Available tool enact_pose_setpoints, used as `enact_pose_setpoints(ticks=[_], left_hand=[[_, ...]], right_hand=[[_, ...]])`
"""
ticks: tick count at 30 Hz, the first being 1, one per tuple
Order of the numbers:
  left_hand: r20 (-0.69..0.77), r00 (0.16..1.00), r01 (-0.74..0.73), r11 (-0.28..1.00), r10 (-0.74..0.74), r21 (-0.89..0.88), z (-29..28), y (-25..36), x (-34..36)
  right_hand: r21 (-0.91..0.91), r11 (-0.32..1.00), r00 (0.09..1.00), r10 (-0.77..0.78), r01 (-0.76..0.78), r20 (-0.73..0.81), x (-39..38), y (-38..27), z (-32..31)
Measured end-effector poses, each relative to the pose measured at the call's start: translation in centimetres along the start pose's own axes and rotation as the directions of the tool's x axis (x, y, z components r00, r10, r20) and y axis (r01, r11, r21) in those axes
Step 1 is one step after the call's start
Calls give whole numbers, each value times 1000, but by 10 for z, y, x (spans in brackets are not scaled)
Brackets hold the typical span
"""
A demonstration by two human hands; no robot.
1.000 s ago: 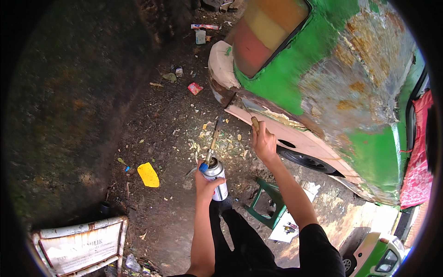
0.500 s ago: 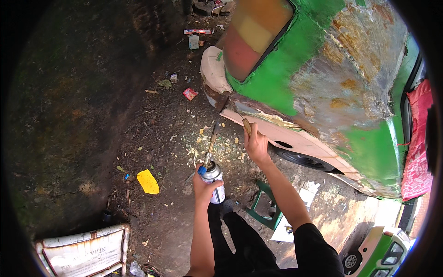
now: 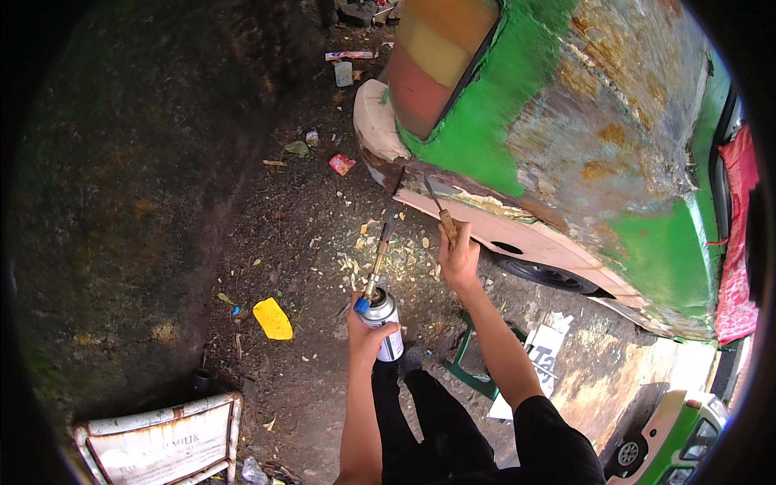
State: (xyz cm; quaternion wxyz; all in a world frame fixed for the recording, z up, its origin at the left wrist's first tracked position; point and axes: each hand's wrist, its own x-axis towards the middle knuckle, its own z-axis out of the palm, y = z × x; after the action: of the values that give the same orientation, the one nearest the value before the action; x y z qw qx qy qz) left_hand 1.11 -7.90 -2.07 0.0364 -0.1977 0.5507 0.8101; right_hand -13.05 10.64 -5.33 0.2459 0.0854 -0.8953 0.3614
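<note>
My left hand (image 3: 368,333) is closed around a gas torch (image 3: 389,340), a silver and white can with a blue knob and a brass burner tube angled up and away. The dark nozzle ends short of the vehicle's pale lower edge; whether a flame burns I cannot tell. My right hand (image 3: 460,257) grips the wooden handle of a scraper (image 3: 447,220) with a thin metal blade. The blade reaches over the lower edge of a green vehicle body (image 3: 465,153); I cannot tell if it touches. Beside it the paint is stripped, showing brown and cream patches (image 3: 485,202).
Pale chips (image 3: 364,260) litter the dirt below the vehicle. Near my legs stands a green plastic stool (image 3: 465,364), with white sheets (image 3: 543,347) beside it. A yellow piece (image 3: 272,319) lies left, and a rusty white sign frame (image 3: 162,440) stands lower left. A wheel (image 3: 546,275) shows underneath.
The scraper's blade has tilted up and shows longer against the vehicle. Both hands keep their holds. The whole view has shifted slightly.
</note>
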Motion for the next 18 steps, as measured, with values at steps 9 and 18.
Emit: enact_pose_setpoints(ticks=[9,18], left_hand=[[-9,1000,-4,999,5,37,7,3,5],[11,1000,29,1000,-29,5,12,1,14]], right_hand=[[53,999,999,-14,12,35,4,8,-8],[75,997,996,13,-19,83,4,21,-19]])
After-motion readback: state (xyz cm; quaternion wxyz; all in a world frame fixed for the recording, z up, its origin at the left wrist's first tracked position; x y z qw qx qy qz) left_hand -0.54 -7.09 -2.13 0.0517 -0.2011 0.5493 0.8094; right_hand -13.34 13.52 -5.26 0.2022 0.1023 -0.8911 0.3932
